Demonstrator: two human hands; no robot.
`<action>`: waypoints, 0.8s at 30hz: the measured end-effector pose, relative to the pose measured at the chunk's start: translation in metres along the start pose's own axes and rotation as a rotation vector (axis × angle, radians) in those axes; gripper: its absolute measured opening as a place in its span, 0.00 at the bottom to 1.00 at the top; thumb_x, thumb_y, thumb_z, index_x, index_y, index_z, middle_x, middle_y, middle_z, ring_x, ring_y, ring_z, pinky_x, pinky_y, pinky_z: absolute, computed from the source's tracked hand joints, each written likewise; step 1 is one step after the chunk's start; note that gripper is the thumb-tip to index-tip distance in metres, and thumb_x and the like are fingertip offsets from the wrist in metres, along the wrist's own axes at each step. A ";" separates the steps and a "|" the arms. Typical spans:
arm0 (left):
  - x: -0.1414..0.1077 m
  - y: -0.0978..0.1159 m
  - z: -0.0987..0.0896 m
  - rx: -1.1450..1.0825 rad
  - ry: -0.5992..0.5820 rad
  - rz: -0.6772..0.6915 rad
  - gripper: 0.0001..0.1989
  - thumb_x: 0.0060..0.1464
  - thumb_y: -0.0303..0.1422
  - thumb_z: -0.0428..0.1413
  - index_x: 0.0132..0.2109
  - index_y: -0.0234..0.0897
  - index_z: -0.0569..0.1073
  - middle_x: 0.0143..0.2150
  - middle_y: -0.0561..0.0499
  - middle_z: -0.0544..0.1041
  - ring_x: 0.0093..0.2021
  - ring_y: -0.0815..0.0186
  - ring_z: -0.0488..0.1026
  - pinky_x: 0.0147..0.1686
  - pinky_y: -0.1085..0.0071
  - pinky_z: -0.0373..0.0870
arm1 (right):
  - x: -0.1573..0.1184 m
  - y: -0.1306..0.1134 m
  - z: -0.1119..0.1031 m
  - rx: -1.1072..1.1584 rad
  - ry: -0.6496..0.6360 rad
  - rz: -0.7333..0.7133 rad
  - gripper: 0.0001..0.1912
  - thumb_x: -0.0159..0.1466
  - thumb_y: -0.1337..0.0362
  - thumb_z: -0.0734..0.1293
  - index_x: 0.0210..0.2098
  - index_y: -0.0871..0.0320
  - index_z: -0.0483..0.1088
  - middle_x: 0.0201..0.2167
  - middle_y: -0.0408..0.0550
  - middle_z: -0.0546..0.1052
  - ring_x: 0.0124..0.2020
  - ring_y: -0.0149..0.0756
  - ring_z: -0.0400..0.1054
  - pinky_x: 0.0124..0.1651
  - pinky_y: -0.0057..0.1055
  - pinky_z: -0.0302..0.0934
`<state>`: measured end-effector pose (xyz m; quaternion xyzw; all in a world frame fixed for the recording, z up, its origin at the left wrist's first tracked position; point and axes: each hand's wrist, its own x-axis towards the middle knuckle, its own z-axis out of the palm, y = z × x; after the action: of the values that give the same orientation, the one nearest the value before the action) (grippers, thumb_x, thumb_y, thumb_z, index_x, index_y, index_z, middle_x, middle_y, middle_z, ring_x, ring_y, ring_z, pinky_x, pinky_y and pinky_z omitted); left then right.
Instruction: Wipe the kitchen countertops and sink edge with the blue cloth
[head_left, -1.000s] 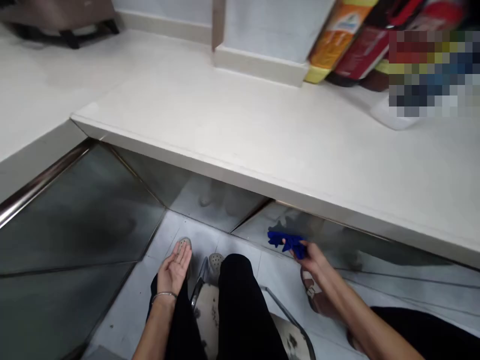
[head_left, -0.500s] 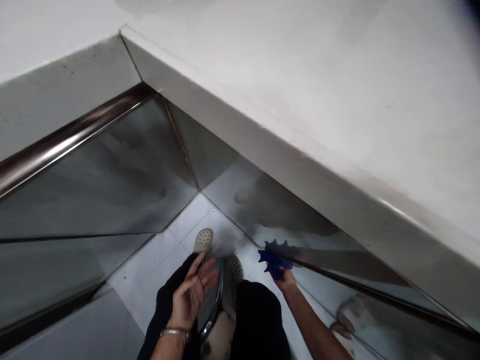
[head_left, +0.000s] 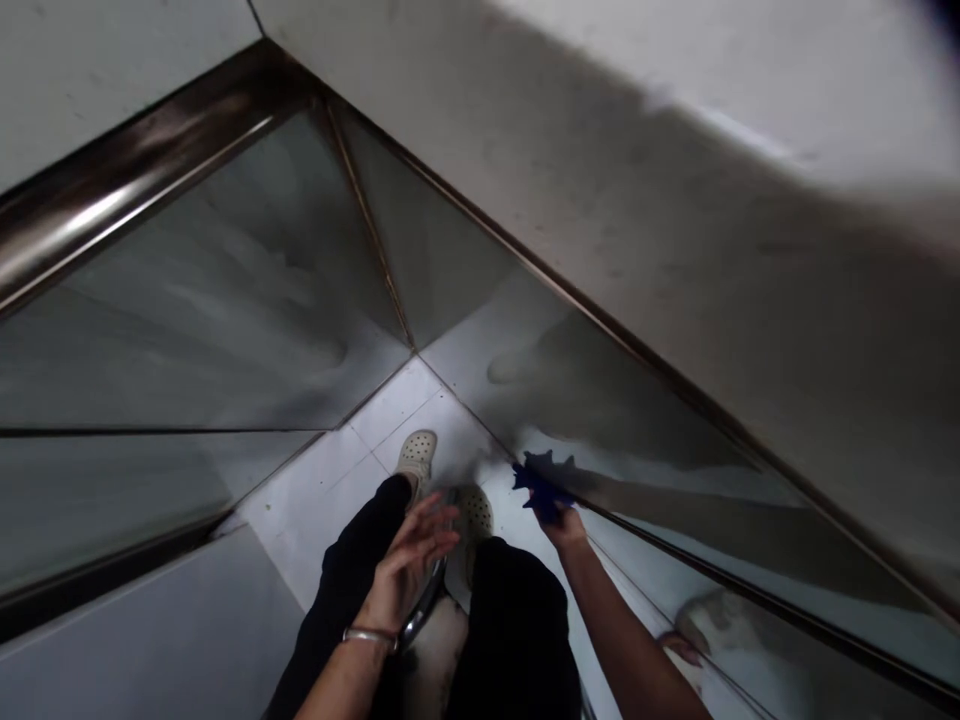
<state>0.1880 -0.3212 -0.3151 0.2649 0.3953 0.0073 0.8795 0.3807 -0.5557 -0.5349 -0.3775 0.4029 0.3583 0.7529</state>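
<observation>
1. Blue cloth [head_left: 541,490] is bunched in your right hand [head_left: 564,522], the fingers closed around it, and you are pressing it against the low edge of the shiny metal panel [head_left: 675,500] on the right, close to the tiled floor [head_left: 360,470].
2. Your left hand [head_left: 409,560] is hovering open over your left knee, fingers spread and gripping nothing; a bangle [head_left: 369,634] is circling that wrist.
3. Since a second ago, your view has been dipping: the white counter top [head_left: 825,90] with its packets has slid out of sight and the panels under it are now filling the picture. The cloth has come from mid-air, near the panel, down to touching its foot. Your left hand has turned from palm-up and flat to lifted and splayed.
4. Judging by that, you are getting down to the low strip of the panel, and the wiping contact is only now being made.
5. Counting: one cloth, two hands, two pale perforated shoes [head_left: 417,455], one bangle, and one chrome chair frame [head_left: 424,612] showing between your legs. Metal panels are meeting in the far corner; I cannot tell their number for sure through the reflections.
</observation>
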 end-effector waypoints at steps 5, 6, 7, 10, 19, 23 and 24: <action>0.012 -0.009 0.013 0.123 -0.067 -0.056 0.33 0.46 0.35 0.61 0.62 0.41 0.70 0.60 0.43 0.73 0.51 0.57 0.72 0.56 0.61 0.61 | -0.054 -0.013 -0.001 -0.025 0.066 0.016 0.15 0.55 0.75 0.62 0.40 0.60 0.73 0.33 0.50 0.81 0.34 0.38 0.78 0.43 0.39 0.77; 0.013 -0.011 0.014 0.130 -0.073 -0.055 0.33 0.46 0.35 0.61 0.62 0.41 0.70 0.60 0.43 0.73 0.51 0.57 0.72 0.56 0.61 0.61 | -0.069 -0.017 0.001 -0.024 0.060 0.012 0.14 0.56 0.74 0.62 0.40 0.60 0.73 0.34 0.51 0.81 0.36 0.39 0.78 0.45 0.40 0.76; 0.013 -0.011 0.014 0.130 -0.079 -0.047 0.33 0.46 0.35 0.60 0.62 0.40 0.70 0.60 0.42 0.73 0.52 0.57 0.72 0.56 0.60 0.61 | -0.085 -0.022 0.003 -0.024 0.053 0.005 0.14 0.56 0.74 0.63 0.41 0.61 0.73 0.35 0.51 0.81 0.37 0.39 0.78 0.47 0.42 0.76; 0.012 -0.012 0.013 0.117 -0.095 -0.022 0.32 0.47 0.35 0.60 0.61 0.39 0.70 0.60 0.41 0.73 0.51 0.57 0.73 0.56 0.61 0.62 | -0.141 -0.041 0.013 -0.028 0.031 -0.022 0.15 0.58 0.73 0.64 0.45 0.60 0.73 0.39 0.52 0.81 0.40 0.41 0.78 0.50 0.46 0.75; 0.009 -0.008 0.000 0.053 -0.130 0.036 0.29 0.45 0.33 0.62 0.57 0.39 0.74 0.56 0.42 0.75 0.49 0.56 0.74 0.54 0.59 0.62 | -0.299 -0.082 0.052 0.010 0.031 -0.265 0.23 0.60 0.72 0.62 0.55 0.57 0.70 0.44 0.56 0.79 0.35 0.36 0.77 0.28 0.28 0.74; 0.007 -0.007 -0.005 0.055 -0.131 0.049 0.27 0.47 0.34 0.61 0.57 0.41 0.74 0.56 0.43 0.76 0.49 0.57 0.73 0.55 0.59 0.62 | -0.288 -0.080 0.066 -0.024 0.069 -0.327 0.22 0.58 0.72 0.63 0.51 0.57 0.72 0.38 0.53 0.80 0.32 0.36 0.76 0.26 0.28 0.74; 0.007 -0.006 -0.006 0.056 -0.137 0.048 0.27 0.48 0.34 0.61 0.57 0.41 0.74 0.57 0.43 0.75 0.50 0.57 0.73 0.56 0.59 0.61 | -0.276 -0.076 0.070 -0.033 0.074 -0.318 0.21 0.57 0.72 0.63 0.50 0.58 0.72 0.37 0.53 0.80 0.32 0.36 0.76 0.27 0.29 0.75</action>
<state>0.1868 -0.3224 -0.3260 0.2988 0.3279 -0.0009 0.8962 0.3532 -0.5959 -0.2444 -0.4617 0.3595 0.2268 0.7785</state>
